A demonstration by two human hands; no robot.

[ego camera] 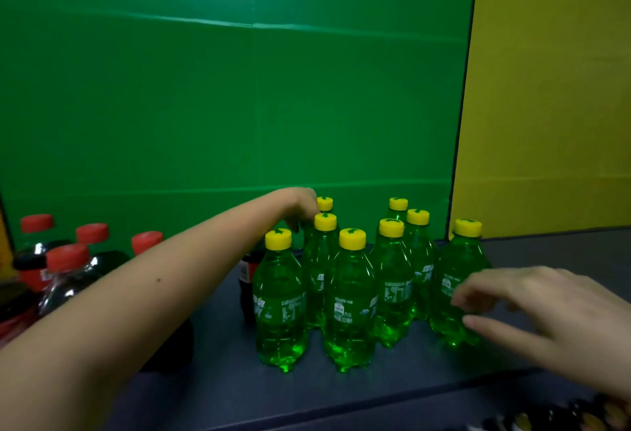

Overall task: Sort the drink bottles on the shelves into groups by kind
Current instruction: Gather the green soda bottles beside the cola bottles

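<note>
A person sorting drinks reaches the left hand [300,207] over a cluster of green bottles [351,300] with yellow caps. Its fingers [294,225] curl downward at the back of the group, but their tips are hidden behind the caps, so it cannot be told what they grip, if anything. The move ahead appears to turn on one stray: a dark cola bottle [248,277] standing upright just below and to the near left of those curled fingers, under the wrist and pressed close against the front-left green bottle. Its cap is hidden by the forearm. Its long axis is vertical, so a grasp from above at the neck looks the likely way out, and the left hand is plainly the nearer of the two. The right hand [553,307] hovers low on the other side, its fingers [485,285] spread and loosely bent. Their tips are at the label of the rightmost green bottle [459,259], which stands a little apart from its fellows; motion blur leaves it unclear whether they touch it. Beyond the left forearm, well away from either set of fingers, a group of red-capped cola bottles [67,258] stands together, the probable home for the stray. All rest on a dark grey-blue shelf [222,379], backed by a green panel [239,89] with a yellow panel [546,89] past the right hand.
</note>
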